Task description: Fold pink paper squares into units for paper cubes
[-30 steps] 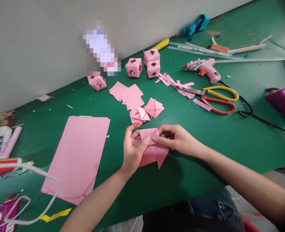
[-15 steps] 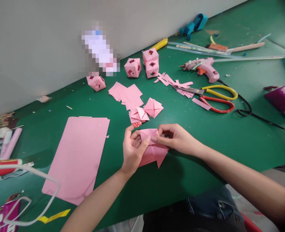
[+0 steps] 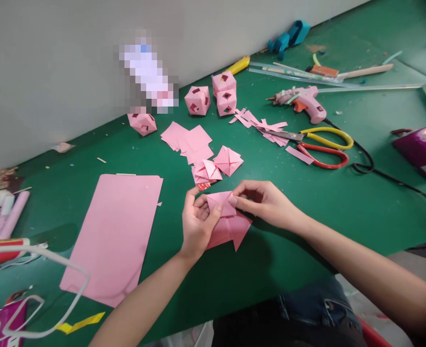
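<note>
A folded pink paper square (image 3: pixel 220 202) with diagonal creases is held between my two hands above the green table. My left hand (image 3: pixel 199 224) grips its left side, thumb on the front face. My right hand (image 3: pixel 261 201) pinches its upper right corner between thumb and fingers. Just beneath it lies another folded pink paper (image 3: pixel 227 230) with a pointed flap at the right. Beyond my hands sit a small stack of folded pink squares (image 3: pixel 207 170) and a single folded pink square (image 3: pixel 228 160). Flat pink squares (image 3: pixel 194 143) lie behind them.
Pink sheets (image 3: pixel 116 231) lie at left. Scissors (image 3: pixel 326 149) rest by pink paper strips (image 3: pixel 251 119); a glue gun (image 3: pixel 305 102) with a cord is behind. Pink paper polyhedra (image 3: pixel 198 101) stand near the wall. A white cable (image 3: pixel 68 262) loops at lower left.
My right hand has shifted slightly up along the folded square, its thumb moving from the middle to the upper right corner. My left hand keeps its grip.
</note>
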`<state>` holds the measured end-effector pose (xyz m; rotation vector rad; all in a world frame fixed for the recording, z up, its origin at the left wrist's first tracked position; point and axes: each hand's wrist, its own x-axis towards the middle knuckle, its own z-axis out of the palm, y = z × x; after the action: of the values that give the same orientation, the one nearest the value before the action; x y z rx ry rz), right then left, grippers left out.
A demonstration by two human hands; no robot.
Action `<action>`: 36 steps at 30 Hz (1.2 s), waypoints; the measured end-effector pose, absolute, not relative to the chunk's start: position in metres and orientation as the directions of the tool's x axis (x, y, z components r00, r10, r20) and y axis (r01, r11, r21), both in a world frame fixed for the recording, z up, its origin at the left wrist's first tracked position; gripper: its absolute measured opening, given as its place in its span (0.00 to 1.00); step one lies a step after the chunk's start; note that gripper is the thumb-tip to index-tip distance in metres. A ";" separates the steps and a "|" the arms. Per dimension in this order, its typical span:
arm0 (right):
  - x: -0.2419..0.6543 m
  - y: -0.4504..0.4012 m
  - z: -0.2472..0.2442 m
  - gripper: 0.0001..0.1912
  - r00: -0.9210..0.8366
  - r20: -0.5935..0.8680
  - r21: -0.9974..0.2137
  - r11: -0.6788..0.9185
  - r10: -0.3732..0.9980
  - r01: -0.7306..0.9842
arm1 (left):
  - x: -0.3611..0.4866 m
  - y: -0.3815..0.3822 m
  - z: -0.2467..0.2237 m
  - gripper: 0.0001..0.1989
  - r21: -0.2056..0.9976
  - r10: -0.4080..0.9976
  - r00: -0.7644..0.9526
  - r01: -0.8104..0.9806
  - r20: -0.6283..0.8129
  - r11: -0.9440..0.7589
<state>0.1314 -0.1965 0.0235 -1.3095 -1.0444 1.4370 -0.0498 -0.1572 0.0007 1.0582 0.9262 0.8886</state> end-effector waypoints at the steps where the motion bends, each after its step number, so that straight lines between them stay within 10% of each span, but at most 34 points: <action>1: 0.132 -0.196 0.023 0.16 -0.033 -0.237 -0.968 -0.239 0.971 -0.077 | -0.050 -0.157 0.001 0.26 0.959 0.918 0.352 -0.141 -0.185 0.247; 16: 0.131 -0.197 0.022 0.16 -0.026 -0.205 -0.977 -0.206 0.978 -0.048 | -0.049 -0.158 0.004 0.27 0.958 0.906 0.369 -0.110 -0.207 0.264; 36: 0.125 -0.200 0.017 0.15 0.045 0.090 -0.915 0.065 0.995 0.398 | -0.050 -0.158 0.008 0.24 0.967 0.874 0.447 -0.065 -0.192 0.245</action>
<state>0.1248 -0.2001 0.0174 -1.4664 -1.4880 0.8826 -0.0501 -0.1577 0.0077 1.1415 0.8913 0.7721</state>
